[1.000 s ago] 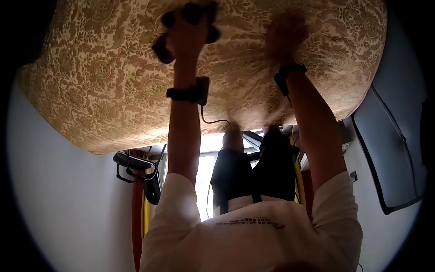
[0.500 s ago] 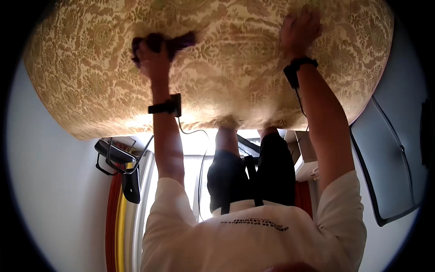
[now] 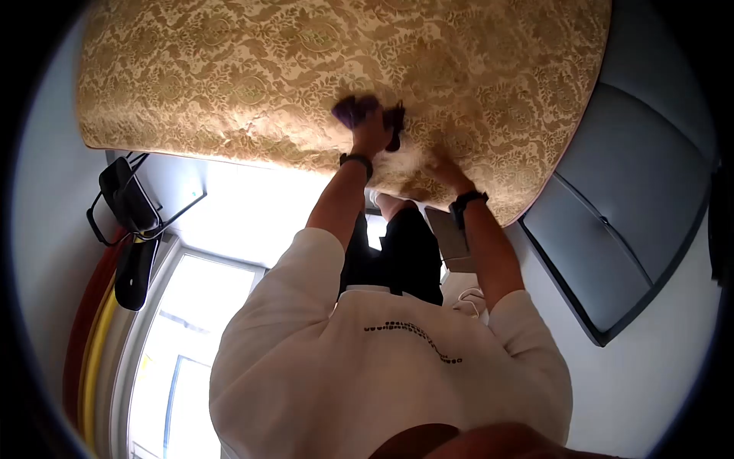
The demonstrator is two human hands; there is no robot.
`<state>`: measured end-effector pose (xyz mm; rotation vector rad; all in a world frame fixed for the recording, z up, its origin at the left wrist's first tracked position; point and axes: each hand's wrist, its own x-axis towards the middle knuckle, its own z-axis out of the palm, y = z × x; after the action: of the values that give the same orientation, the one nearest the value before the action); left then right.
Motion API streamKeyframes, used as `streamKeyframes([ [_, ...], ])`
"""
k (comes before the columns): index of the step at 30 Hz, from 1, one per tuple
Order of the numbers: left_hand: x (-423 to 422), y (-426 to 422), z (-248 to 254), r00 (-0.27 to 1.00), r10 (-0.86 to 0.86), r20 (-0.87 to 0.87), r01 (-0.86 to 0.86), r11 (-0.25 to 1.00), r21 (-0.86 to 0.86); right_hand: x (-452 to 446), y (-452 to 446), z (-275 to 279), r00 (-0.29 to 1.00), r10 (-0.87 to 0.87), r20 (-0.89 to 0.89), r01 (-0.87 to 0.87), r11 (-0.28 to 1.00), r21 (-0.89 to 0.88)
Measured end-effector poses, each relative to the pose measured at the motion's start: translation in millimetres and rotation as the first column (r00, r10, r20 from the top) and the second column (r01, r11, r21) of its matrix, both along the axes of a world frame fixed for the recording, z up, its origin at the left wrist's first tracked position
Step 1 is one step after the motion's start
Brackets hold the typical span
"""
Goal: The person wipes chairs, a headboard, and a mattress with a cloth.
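My left hand grips a crumpled dark purple cloth whose ends stick out on both sides of the fingers. It rests against the gold-patterned mattress, close to the near edge. Lower and to the right, my right hand is over the same fabric near that edge; its fingers are smeared by motion, and I see nothing held in it. Each wrist has a black band around it.
Beyond the right side of the mattress is a grey padded panel with a dark frame. A black chair stands at the left, beside red and yellow curtains and a bright window. My legs are close to the mattress edge.
My left hand has moved right and nearer to me with the purple cloth. My right hand has come left and closer to the mattress edge. The view has turned.
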<state>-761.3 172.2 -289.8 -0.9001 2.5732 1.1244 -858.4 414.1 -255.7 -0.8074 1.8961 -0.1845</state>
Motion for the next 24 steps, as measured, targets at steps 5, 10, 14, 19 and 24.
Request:
streamKeyframes([
  [5, 51.7, -28.6, 63.3, 0.856, -0.475, 0.202, 0.224, 0.694, 0.684, 85.3, -38.8, 113.6, 0.896, -0.384, 0.225, 0.420, 0.895, -0.146],
  [10, 118.2, -43.5, 115.1, 0.951, -0.310, -0.012, 0.144, 0.405, 0.903, 123.8, -86.7, 161.6, 0.901, -0.273, 0.338, 0.378, 0.876, -0.300],
  [14, 164.7, -81.0, 175.5, 0.988, 0.013, -0.153, 0.119, 0.564, 0.817, 140.4, -123.1, 178.4, 0.962, -0.004, 0.272, 0.142, 0.859, -0.492],
  [19, 226.8, -104.5, 298.1, 0.968, 0.247, 0.037, -0.230, 0.823, 0.519, 140.6, -167.7, 246.0, 0.995, 0.060, 0.083, 0.011, 0.740, -0.672],
  [24, 293.2, -95.3, 384.7, 0.965, 0.262, 0.020, -0.235, 0.827, 0.511, 155.0, -213.3, 320.1, 0.969, 0.234, 0.083, -0.106, 0.693, -0.713],
])
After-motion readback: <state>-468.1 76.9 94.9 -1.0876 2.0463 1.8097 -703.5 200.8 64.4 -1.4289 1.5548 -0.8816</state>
